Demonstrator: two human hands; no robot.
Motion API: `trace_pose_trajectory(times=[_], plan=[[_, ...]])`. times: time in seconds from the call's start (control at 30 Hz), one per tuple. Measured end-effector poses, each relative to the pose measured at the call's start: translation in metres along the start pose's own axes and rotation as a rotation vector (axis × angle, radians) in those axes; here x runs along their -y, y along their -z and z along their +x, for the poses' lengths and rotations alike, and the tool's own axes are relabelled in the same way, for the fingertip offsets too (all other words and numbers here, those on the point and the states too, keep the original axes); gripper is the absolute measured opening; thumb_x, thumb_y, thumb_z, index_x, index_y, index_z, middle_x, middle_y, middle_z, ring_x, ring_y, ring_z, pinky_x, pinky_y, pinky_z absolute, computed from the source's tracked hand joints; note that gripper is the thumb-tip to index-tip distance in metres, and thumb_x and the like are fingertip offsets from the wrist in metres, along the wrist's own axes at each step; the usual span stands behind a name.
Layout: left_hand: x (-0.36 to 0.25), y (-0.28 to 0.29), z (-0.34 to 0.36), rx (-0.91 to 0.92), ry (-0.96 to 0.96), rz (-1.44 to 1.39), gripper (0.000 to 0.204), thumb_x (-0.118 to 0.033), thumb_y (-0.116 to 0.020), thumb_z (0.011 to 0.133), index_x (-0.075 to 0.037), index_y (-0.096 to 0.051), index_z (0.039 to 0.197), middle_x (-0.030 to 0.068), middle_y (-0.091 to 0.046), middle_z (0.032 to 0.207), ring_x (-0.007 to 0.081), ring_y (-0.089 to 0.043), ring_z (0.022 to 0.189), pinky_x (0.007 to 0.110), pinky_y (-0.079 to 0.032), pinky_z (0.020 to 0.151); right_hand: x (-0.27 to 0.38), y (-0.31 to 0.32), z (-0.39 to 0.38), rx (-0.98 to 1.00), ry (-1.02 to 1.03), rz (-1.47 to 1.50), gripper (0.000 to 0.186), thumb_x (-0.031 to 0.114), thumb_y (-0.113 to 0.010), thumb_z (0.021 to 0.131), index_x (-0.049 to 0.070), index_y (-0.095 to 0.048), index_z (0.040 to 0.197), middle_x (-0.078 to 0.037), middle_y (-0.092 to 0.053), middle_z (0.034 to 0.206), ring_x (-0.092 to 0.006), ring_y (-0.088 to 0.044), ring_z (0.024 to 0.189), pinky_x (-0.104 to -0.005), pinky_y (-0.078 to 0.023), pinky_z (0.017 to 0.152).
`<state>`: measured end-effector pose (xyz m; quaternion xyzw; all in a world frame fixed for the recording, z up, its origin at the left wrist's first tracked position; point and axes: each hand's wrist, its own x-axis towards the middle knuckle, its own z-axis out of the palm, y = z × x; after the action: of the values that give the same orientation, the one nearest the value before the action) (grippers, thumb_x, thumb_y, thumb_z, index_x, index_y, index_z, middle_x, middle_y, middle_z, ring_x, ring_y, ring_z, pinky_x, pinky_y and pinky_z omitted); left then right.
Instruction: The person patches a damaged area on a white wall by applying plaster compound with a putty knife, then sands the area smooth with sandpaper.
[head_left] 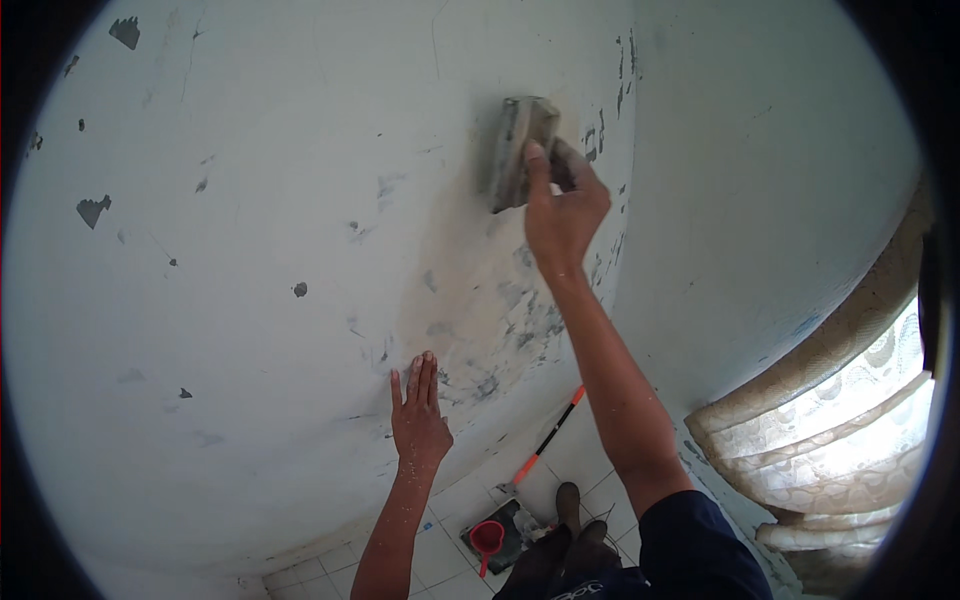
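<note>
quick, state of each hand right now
Left hand: open and empty, against the wall.
Right hand: closed, holding a grey block-like tool.

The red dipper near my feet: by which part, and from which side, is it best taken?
Take the red dipper by its handle, probably from your own side: the slim handle points from the round cup toward the lower picture edge, and looks narrow enough to grasp.
</note>
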<state>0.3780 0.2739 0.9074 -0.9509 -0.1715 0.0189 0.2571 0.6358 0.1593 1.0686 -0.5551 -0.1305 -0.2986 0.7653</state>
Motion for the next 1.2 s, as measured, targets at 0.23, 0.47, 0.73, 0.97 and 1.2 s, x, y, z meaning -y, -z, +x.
trace_pose_trajectory(times=[0.23,0.47,0.73,0.97,1.2], plan=[[-0.002,-0.003,-0.001,-0.008,0.007,0.000,0.107,-0.044,-0.074,0.084,-0.003,-0.016,0.164,0.0087,-0.014,0.173,0.0205,-0.008,0.160,0.051,-0.002,0.130,0.016,-0.020,-0.064,0.029,0.419,-0.118,0.025,0.007,-0.081,0.085,-0.005,-0.074,0.106,-0.017,-0.073,0.093,-0.0266,-0.070,0.078,-0.0323,-0.054,0.074],[0.001,0.009,-0.004,0.069,0.054,-0.020,0.101,-0.043,-0.070,0.088,-0.006,-0.017,0.165,0.0049,-0.013,0.174,0.0173,-0.007,0.160,0.048,-0.002,0.131,0.009,0.040,-0.033,0.316,0.346,0.043,0.027,0.006,-0.075,0.090,-0.007,-0.069,0.112,-0.019,-0.071,0.099,-0.0302,-0.069,0.084,-0.0336,-0.055,0.079],[0.000,0.005,-0.004,0.031,0.029,0.002,0.101,-0.044,-0.070,0.088,-0.006,-0.017,0.165,0.0055,-0.012,0.174,0.0183,-0.007,0.160,0.046,-0.003,0.131,-0.017,0.005,0.018,0.149,0.348,-0.093,0.023,0.006,-0.071,0.092,-0.007,-0.069,0.112,-0.022,-0.068,0.106,-0.0379,-0.068,0.091,-0.0386,-0.054,0.082],[0.007,0.023,-0.022,-0.063,0.000,-0.338,0.096,-0.033,-0.072,0.088,-0.001,-0.021,0.163,0.0108,-0.015,0.173,0.0245,-0.012,0.160,0.049,-0.006,0.130,-0.042,0.025,-0.085,0.345,0.506,-0.048,0.025,-0.005,-0.073,0.087,-0.005,-0.067,0.112,-0.019,-0.068,0.106,-0.0328,-0.069,0.088,-0.0328,-0.055,0.076],[0.045,0.067,-0.032,-0.370,0.090,-0.408,0.082,-0.028,-0.067,0.091,0.001,-0.032,0.159,0.0157,-0.024,0.170,0.0328,-0.020,0.158,0.055,-0.012,0.128,-0.005,0.026,-0.036,0.189,0.031,0.047,0.022,0.007,-0.074,0.092,-0.006,-0.069,0.108,-0.016,-0.071,0.093,-0.0245,-0.070,0.080,-0.0337,-0.055,0.073]])
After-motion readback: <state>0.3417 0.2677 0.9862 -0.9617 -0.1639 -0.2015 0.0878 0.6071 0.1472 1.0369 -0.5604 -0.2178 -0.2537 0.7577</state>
